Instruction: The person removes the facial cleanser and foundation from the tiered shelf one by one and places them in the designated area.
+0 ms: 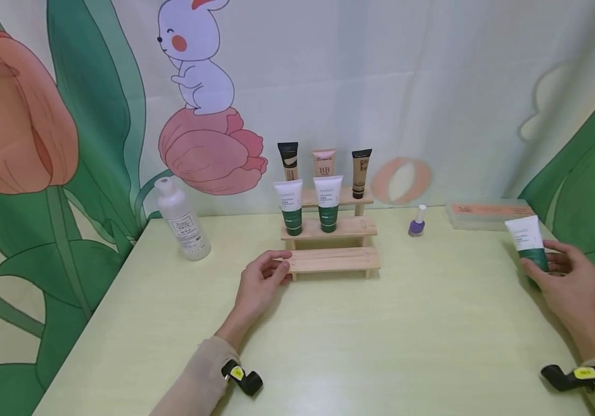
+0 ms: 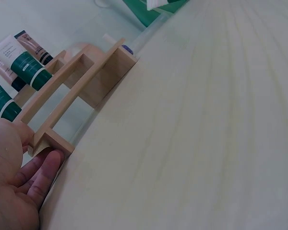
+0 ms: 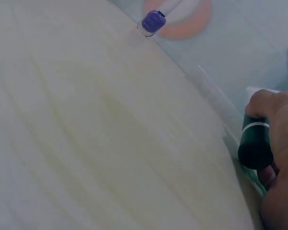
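A small three-tier wooden display stand (image 1: 335,261) sits mid-table, and my left hand (image 1: 262,280) grips the left end of its lowest step. In the left wrist view, that hand's fingers (image 2: 50,167) bend in at the step's end. Two white-and-green squeeze tubes (image 1: 328,202) stand cap down on the middle step. On the top step are a black-and-tan tube (image 1: 288,156), a pink BB cream tube (image 1: 324,162) and a brown tube (image 1: 360,173). At the far right my right hand (image 1: 570,283) holds another white-and-green squeeze tube (image 1: 528,240), cap end down.
Left of the stand is a white pump-style bottle (image 1: 185,225) with a printed label. A purple nail polish bottle (image 1: 417,222) with a white cap stands to the right. Behind the right hand lies a flat translucent case (image 1: 476,214), against the printed curtain (image 1: 380,86) at the table's back edge.
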The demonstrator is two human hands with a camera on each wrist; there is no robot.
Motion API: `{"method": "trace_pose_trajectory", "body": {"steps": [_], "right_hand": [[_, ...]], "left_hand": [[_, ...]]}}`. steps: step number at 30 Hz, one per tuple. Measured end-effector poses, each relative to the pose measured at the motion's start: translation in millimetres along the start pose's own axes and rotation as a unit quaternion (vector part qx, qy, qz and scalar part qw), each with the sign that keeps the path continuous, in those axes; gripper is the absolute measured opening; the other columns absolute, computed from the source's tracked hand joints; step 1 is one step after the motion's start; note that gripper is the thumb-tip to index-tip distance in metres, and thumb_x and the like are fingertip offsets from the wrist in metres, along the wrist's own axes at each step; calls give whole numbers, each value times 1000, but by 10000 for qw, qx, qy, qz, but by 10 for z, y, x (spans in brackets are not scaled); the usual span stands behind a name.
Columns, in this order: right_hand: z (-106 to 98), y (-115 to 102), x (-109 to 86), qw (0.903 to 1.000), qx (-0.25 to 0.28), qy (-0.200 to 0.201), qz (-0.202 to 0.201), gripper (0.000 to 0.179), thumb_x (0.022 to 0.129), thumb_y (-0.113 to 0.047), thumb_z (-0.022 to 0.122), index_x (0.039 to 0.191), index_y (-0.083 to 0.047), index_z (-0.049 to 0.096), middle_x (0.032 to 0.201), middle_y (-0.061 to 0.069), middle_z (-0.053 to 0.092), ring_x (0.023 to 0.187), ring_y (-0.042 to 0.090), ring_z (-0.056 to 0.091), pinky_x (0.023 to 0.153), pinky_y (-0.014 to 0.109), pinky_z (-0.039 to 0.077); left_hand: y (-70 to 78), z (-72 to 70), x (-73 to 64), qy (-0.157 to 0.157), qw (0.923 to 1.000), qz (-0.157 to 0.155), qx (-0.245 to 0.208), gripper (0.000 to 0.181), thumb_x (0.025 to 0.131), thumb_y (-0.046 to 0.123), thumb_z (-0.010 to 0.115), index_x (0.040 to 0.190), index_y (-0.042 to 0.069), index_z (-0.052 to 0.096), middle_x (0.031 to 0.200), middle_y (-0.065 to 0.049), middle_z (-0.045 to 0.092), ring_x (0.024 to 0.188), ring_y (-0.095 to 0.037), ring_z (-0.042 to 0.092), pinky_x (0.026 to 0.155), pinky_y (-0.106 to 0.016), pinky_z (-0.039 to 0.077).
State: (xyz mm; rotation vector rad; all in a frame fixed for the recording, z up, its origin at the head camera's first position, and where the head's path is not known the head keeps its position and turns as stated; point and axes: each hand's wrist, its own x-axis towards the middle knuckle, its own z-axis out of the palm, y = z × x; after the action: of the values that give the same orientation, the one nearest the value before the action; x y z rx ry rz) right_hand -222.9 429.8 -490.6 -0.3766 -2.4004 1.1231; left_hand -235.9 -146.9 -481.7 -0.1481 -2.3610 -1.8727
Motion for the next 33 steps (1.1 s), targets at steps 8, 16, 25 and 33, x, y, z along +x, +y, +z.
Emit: {"method": "trace_pose_trajectory", "body": {"steps": [8, 16, 25, 33], "right_hand": [[-2, 41, -11, 9989, -429, -173, -79, 63, 103, -32, 81, 153, 1, 61, 114, 3, 61, 87, -6, 47, 70, 10, 40], [-25, 44, -40, 9975, -623, -287, -181, 61, 104, -33, 80, 151, 0, 63, 123, 18, 64, 86, -7, 45, 69, 12, 40], [-7, 6, -53, 9977, -649, -213, -29, 60, 104, -32, 79, 152, 1, 63, 126, 20, 64, 87, -11, 43, 71, 13, 39], [-8, -7, -49, 9969, -758, -173, 137, 62, 104, -36, 78, 153, 0, 62, 135, 24, 62, 91, -10, 40, 74, 18, 37]], "left_hand": [[-12, 9, -2, -34, 10000, 2, 90, 21, 111, 12, 72, 130, 12, 79, 103, -14, 79, 94, -28, 80, 87, -30, 68], [-19, 27, 8, -60, 9999, 74, 130, 21, 111, 12, 71, 130, 10, 78, 102, -13, 79, 92, -27, 80, 85, -30, 68], [-1, 4, 21, -31, 9997, -77, 235, 21, 110, 12, 73, 130, 16, 79, 104, -11, 78, 93, -25, 80, 86, -28, 68], [-2, 1, 10, -24, 9996, -157, 229, 21, 111, 13, 72, 130, 17, 79, 105, -10, 78, 93, -24, 80, 86, -28, 68]]}}
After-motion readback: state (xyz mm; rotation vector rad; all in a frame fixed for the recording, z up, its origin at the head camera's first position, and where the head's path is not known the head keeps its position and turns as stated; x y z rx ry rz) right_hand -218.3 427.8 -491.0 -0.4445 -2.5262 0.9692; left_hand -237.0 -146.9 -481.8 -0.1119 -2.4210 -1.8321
